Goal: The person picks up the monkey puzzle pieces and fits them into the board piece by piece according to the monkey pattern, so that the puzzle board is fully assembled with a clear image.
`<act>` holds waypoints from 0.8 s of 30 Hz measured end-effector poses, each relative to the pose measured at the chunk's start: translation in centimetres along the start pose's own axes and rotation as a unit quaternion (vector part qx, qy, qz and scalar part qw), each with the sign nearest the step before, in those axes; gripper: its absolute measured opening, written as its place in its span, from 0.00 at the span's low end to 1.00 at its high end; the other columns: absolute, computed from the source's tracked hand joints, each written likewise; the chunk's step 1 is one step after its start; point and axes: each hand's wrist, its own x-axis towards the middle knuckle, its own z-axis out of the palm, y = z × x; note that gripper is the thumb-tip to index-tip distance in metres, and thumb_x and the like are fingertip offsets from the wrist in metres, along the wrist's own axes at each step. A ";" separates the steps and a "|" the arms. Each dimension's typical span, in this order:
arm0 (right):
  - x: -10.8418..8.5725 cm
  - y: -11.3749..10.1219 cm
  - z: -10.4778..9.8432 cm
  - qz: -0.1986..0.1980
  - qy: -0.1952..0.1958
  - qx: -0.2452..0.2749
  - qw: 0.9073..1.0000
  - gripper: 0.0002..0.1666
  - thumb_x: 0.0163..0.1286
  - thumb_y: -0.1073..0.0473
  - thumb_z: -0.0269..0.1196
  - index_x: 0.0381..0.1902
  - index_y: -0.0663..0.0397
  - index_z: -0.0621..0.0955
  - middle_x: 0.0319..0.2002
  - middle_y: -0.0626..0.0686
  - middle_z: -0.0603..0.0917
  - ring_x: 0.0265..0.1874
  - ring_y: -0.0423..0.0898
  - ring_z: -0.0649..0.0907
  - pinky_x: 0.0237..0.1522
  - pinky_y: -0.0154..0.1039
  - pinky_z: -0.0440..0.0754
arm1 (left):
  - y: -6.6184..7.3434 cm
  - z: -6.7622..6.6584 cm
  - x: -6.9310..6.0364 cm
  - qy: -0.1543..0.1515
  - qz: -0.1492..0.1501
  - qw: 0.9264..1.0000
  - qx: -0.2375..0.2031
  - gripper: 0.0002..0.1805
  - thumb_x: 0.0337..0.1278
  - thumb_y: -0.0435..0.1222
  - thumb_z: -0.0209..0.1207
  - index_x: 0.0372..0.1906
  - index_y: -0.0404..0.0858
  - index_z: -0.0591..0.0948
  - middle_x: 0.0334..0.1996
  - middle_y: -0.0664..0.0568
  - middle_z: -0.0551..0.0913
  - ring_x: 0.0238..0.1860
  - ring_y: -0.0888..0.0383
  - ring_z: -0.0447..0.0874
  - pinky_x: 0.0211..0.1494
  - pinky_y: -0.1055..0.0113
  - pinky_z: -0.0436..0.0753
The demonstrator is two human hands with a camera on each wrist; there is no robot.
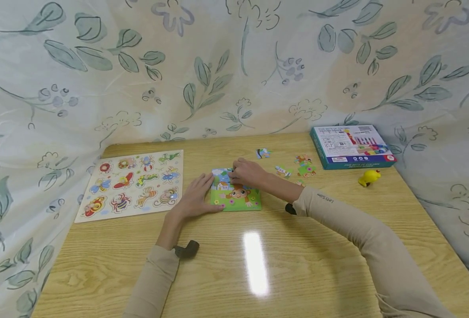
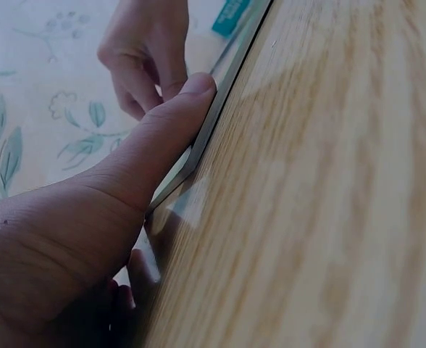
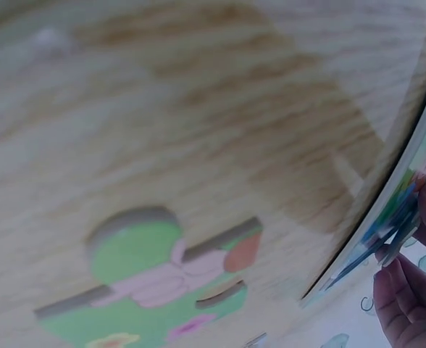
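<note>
A small puzzle board (image 1: 236,204) lies on the table, showing a monkey on green grass and a blue upper part. My left hand (image 1: 194,196) rests along its left side, fingers extended, with the thumb (image 2: 173,127) on the front edge. At the board's upper right, my right hand (image 1: 250,173) pinches a bluish puzzle piece (image 3: 401,235) between thumb and fingers. That piece is tilted against the board in the right wrist view, and whether it sits in place is hidden. Several loose pieces lie to the right, among them a green one (image 1: 306,170) and a blue one (image 1: 263,153).
A wooden board of insect pictures (image 1: 133,182) lies at the left. A boxed set (image 1: 353,145) stands at the back right, with a yellow toy (image 1: 369,177) in front of it. Patterned cloth (image 1: 218,66) hangs behind the wooden table (image 1: 214,269).
</note>
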 end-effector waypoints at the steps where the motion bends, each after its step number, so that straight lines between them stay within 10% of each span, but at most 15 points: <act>1: 0.0 0.0 0.0 -0.001 0.000 0.002 1.000 0.15 0.69 0.50 0.60 0.46 0.50 0.87 0.37 0.53 0.85 0.32 0.46 0.76 0.35 0.32 0.78 | 0.0 0.0 0.0 -0.001 0.000 1.000 0.000 0.60 0.48 0.65 0.62 0.77 0.38 0.48 0.79 0.49 0.45 0.80 0.45 0.38 0.81 0.47 0.42; 24: -0.7 0.5 0.2 -0.009 -0.010 0.046 0.999 0.20 0.71 0.50 0.58 0.54 0.52 0.84 0.43 0.57 0.80 0.34 0.47 0.75 0.33 0.35 0.80 | 0.1 0.0 0.0 -0.001 -0.002 1.000 0.001 0.60 0.48 0.65 0.62 0.77 0.38 0.48 0.79 0.48 0.45 0.80 0.44 0.38 0.81 0.47 0.42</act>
